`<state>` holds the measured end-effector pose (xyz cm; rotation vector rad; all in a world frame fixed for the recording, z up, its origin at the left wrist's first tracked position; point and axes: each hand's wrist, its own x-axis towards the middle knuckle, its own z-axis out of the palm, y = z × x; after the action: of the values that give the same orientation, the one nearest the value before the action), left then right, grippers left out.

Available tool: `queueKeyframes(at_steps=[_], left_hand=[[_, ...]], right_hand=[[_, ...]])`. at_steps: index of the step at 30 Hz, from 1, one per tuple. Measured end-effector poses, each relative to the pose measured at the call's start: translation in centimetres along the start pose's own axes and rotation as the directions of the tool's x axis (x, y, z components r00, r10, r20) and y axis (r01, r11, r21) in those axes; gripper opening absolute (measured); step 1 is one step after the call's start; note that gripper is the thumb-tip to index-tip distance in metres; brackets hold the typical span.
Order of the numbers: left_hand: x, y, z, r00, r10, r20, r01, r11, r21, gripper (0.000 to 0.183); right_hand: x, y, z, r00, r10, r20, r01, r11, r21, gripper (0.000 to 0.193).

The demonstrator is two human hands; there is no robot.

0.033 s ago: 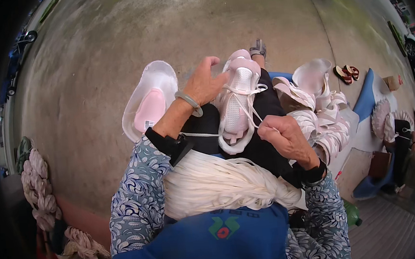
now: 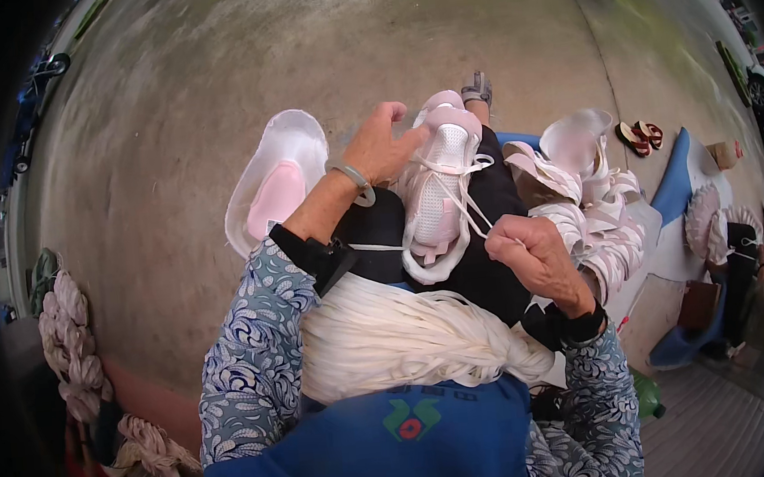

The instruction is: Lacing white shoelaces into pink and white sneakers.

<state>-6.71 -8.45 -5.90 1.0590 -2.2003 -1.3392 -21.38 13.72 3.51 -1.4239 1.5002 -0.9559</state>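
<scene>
We see the right hand (image 2: pixel 534 258) a touch farther from the shoe (image 2: pixel 436 203) than a moment ago, with the white lace (image 2: pixel 446 170) running out toward it in a straight line. Its fingers are curled into a fist and seem to pinch that lace between thumb and forefinger. We take the small shift to mean a little more lace has been drawn through, though the gain is slight. The pink-and-white shoe lies in the lap between the dark trouser legs, laces crossing its top. The left hand (image 2: pixel 388 148) has barely moved; it is at the far left side of the shoe, fingers bent and partly spread, and we cannot tell whether they grip anything. Nearer the waist, a thick bundle of white strands (image 2: pixel 381 337) lies across the lap, untouched by either hand. To the left we see a pale sole (image 2: pixel 303 146) with a pink pad, and to the right a pile of pink-and-white shoe pieces (image 2: pixel 615 238).
</scene>
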Motion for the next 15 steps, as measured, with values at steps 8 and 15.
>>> queueKeyframes(at_steps=[8, 15], left_hand=[[3.9, -1.3, 2.2, 0.948, -0.200, 0.247, 0.217, 0.975, -0.047, 0.078], [4.5, 0.6, 2.2, 0.912, -0.262, 0.316, 0.285, 0.958, -0.029, 0.061]], right_hand=[[6.5, 1.3, 1.6, 0.807, -0.221, -0.548, 0.260, 0.966, -0.006, 0.017], [5.7, 0.2, 2.4, 0.875, 0.476, -0.087, -0.275, 0.637, 0.720, 0.026]])
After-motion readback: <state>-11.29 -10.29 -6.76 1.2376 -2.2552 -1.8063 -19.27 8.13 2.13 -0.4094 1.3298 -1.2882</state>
